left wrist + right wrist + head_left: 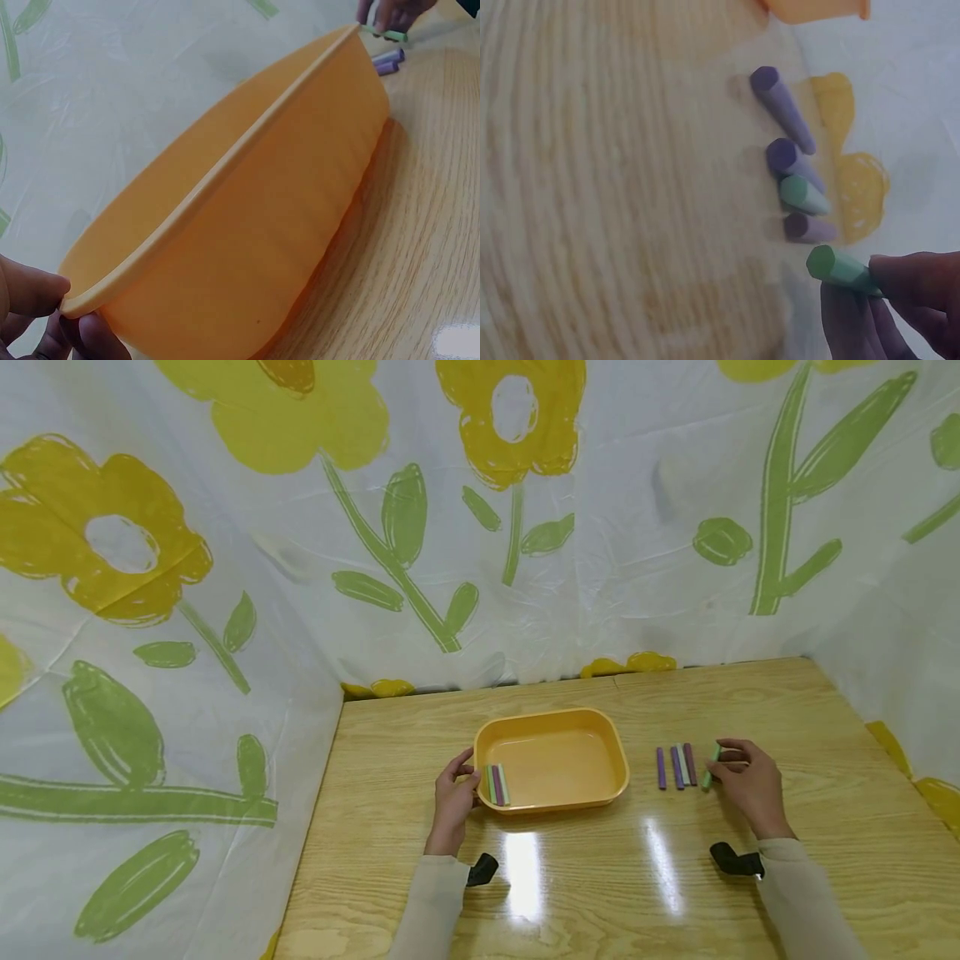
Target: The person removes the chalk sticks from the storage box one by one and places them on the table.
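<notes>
My left hand [453,802] pinches the left rim of an orange plastic tray [555,809], thumb over the edge and fingers beneath. Inside the tray, against its left end, three chalk sticks [498,784] lie side by side, green, purplish and pale. To the right of the tray, my right hand [752,783] holds a green chalk stick [834,266] between thumb and fingers. Next to it on the table is a row of chalk: a reddish-purple stick [690,765], a pale green one [802,193] and a purple one [784,155]. Another purple stick [661,768] lies slightly apart, nearer the tray.
The wood-grain table [600,877] meets a white curtain [630,568] with yellow flowers at the back and sides. A black strap end [482,869] juts from the left sleeve, and a similar black piece [733,860] from the right.
</notes>
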`<state>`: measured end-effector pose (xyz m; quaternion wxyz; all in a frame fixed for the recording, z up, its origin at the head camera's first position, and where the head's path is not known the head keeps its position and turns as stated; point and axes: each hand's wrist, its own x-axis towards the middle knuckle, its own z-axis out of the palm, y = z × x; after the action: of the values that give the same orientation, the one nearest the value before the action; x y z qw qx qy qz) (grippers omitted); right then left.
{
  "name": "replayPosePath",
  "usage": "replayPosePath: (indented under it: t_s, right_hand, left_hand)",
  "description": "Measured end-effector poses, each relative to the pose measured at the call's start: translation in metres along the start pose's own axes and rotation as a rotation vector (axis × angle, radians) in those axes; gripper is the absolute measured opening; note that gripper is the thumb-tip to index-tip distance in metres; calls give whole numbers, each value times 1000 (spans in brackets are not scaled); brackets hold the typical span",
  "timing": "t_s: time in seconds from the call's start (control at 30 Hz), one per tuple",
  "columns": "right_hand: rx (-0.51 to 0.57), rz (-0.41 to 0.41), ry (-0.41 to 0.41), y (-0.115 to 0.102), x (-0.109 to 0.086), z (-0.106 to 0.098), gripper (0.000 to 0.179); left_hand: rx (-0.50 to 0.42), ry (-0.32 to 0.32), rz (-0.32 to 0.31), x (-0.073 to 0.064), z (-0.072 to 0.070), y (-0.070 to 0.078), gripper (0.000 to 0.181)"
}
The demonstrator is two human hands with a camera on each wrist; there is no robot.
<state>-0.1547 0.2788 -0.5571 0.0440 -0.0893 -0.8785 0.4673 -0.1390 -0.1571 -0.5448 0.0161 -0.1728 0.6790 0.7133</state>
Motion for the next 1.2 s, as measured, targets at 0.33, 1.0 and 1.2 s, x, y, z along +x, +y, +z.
replayPosePath:
  t_s: [0.33,1.0,1.2]
  right_hand:
    - [-55,-9,7,7,9,9,42]
    - [-37,-39,52,-1,7,19,37]
    - [39,-95,60,-23,-1,29,35]
  left_hand:
    - [6,-3,-6,0,0,0,47]
    - [-6,-14,-3,0,-1,-1,48]
    - [-4,-12,0,1,-2,-2,47]
